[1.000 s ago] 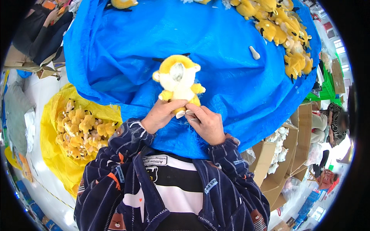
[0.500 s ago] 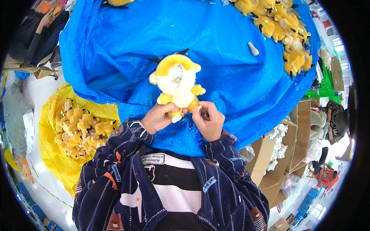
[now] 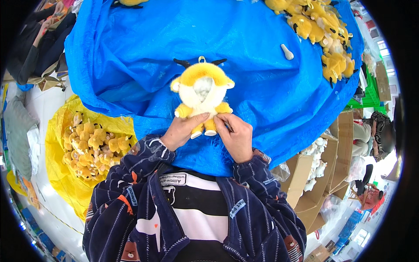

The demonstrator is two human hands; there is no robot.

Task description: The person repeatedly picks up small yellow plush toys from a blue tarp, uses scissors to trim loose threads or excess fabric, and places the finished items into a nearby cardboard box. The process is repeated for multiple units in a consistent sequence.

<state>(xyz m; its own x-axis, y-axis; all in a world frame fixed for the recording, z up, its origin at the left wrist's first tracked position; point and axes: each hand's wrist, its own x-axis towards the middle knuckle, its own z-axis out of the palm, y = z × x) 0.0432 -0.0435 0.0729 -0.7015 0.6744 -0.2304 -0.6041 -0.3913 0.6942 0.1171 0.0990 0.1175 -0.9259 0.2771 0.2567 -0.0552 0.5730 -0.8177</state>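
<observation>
The yellow plush toy (image 3: pixel 201 94) sits at the centre of the frame on the blue tarp (image 3: pixel 131 56) covering the desk. We see both hands closed on its lower end: the left hand (image 3: pixel 185 129) grips the body by one leg, and the right hand (image 3: pixel 235 135) pinches near the other foot. A heap of similar toys (image 3: pixel 321 30) lies at upper right, and a yellow bag (image 3: pixel 56 183) of toys at lower left.

Open blue tarp (image 3: pixel 144 56) beyond hands (image 3: pixel 209 131)
</observation>
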